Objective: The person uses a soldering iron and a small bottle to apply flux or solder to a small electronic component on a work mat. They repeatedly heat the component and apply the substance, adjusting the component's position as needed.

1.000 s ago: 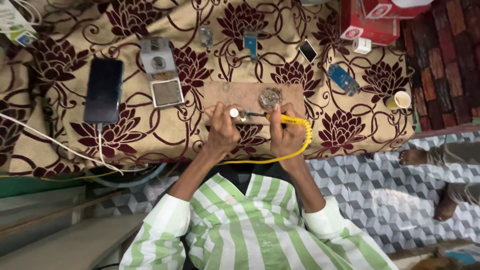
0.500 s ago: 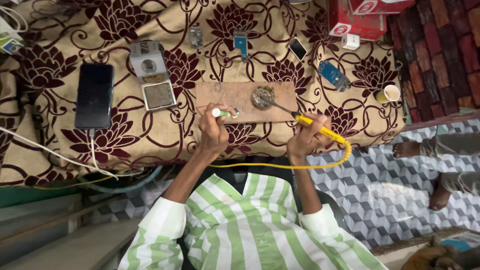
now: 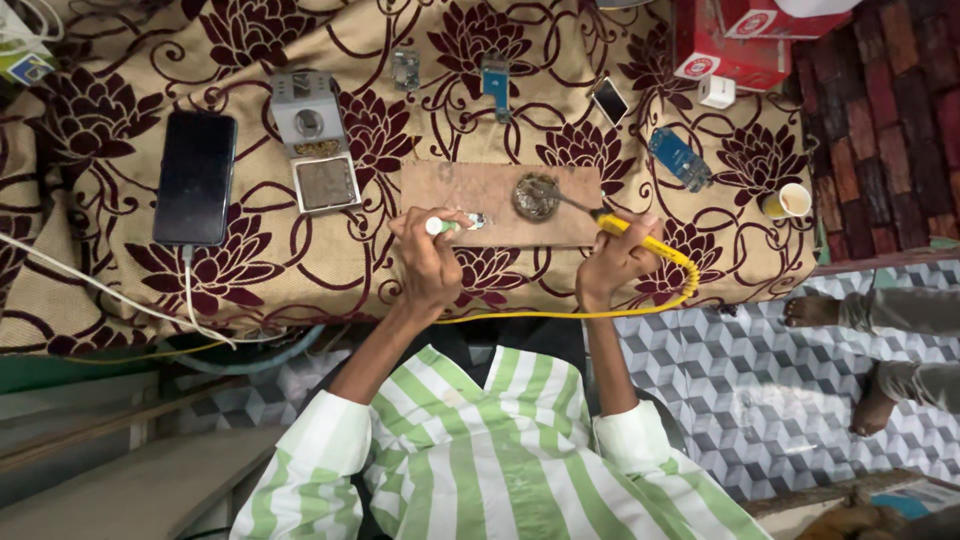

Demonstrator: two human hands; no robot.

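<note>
soldering looked midway: my right hand (image 3: 612, 262) gripped the yellow iron (image 3: 640, 240), tip dipped in the round tin (image 3: 536, 196); my left hand (image 3: 428, 258) pinched a small part (image 3: 474, 221) on the wooden board (image 3: 470, 185), joint unfinished.

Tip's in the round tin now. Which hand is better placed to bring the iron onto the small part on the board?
Right hand: it already grips the yellow-handled soldering iron. Left hand is occupied at the small metal part on the brown wooden board.
</note>
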